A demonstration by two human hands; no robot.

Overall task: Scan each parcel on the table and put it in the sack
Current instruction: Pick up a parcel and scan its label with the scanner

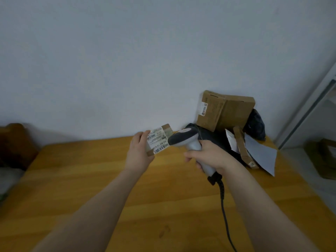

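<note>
One small labelled parcel (159, 140) is mid-scan, by my read. Nearest me, my right hand (209, 155) has its fingers wrapped round the corded barcode scanner (183, 139), whose nose is just beside the label. My left hand (138, 153) pinches the parcel above the counter (91, 179). Far right, by the wall, a cardboard box (225, 110), a grey mailer (261, 155) and dark bags (256, 122) look unscanned. I cannot make out the sack.

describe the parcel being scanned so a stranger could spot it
Above the wooden table, find the left hand. It holds a small parcel up to the scanner. Unlike the piled parcels by the wall, a white barcode label covers its face.
</note>
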